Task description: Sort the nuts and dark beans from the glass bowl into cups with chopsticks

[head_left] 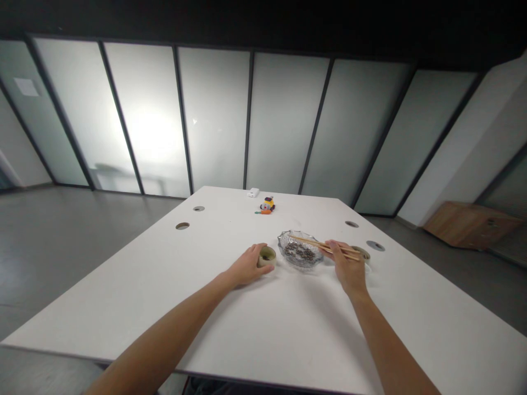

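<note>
Down on the white table [247,334], the hands are well apart, each clamped on something: the left hand [252,265] wraps a small cup [267,262] just left of the glass bowl [302,265], and the right hand [348,267] grips wooden chopsticks [307,240], slanting over that bowl and its small dark pieces [300,252]! Whether the tips pinch anything, I can't tell. Beyond the right knuckles peeks a half-hidden round container [363,253]; farther off, an orange toy carrot [266,212], a yellow toy vehicle [269,203], then a white case [253,192].
</note>
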The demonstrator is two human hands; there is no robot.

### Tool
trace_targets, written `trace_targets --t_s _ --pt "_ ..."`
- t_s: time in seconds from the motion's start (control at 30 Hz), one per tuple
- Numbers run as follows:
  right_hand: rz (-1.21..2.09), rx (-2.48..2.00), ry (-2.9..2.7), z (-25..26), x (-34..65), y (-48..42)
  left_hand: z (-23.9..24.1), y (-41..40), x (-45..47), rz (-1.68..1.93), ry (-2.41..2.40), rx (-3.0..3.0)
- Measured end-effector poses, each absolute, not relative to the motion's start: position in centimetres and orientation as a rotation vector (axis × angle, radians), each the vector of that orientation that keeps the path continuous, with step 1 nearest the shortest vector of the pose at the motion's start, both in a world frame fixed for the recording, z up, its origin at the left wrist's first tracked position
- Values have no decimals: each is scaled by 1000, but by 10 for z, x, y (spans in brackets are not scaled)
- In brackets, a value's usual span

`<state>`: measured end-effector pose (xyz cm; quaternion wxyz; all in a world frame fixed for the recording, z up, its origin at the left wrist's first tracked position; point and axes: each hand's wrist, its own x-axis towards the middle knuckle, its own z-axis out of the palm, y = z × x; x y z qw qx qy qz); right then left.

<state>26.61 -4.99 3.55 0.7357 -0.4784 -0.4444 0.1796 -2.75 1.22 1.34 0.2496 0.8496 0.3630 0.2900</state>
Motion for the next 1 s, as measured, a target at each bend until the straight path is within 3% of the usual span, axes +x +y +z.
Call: trace_targets --t_s 0.23,0.6,1.0 --pt "387 -975 -925 39 267 -50 13 13 -27 794 987 2323" --pt "-70 -1272 -1428 31 268 -53 17 10 -29 806 970 2316" --pt "-74 -1245 -1428 29 264 -53 15 12 -29 804 968 2313"
